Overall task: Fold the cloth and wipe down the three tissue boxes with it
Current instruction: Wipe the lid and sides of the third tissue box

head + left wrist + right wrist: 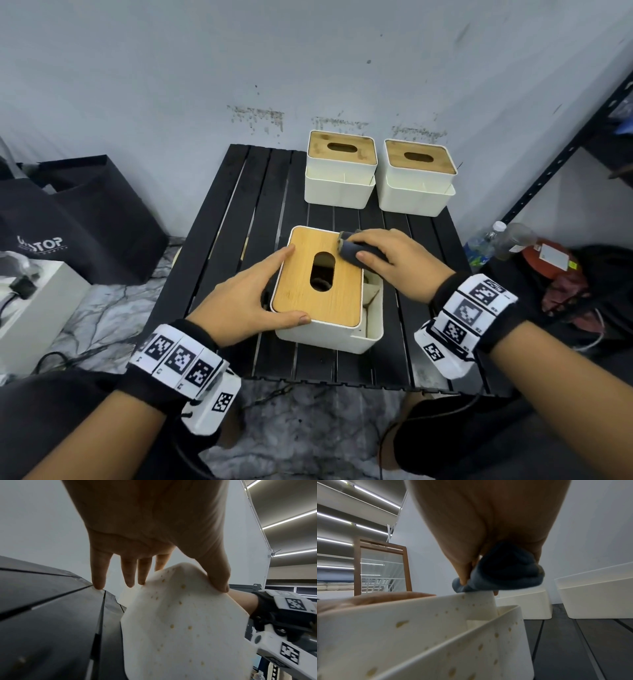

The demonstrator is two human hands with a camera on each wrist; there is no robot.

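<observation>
A white tissue box with a wooden lid (318,274) stands near the front of the black slatted table (239,205). My left hand (260,291) braces its near left corner, with straight fingers along the left side and the thumb on the near edge; the left wrist view shows those fingers (132,574) straight against the speckled box wall (180,622). My right hand (387,260) grips a folded dark blue cloth (356,251) and presses it onto the lid's far right corner. The right wrist view shows the cloth (505,572) bunched under the fingers. Two more tissue boxes (340,171) (416,178) stand at the back.
The wall rises right behind the back boxes. A black bag (85,219) and a white box (37,308) sit on the floor to the left. Plastic bottles (489,243) and a dark metal shelf frame (565,147) stand to the right.
</observation>
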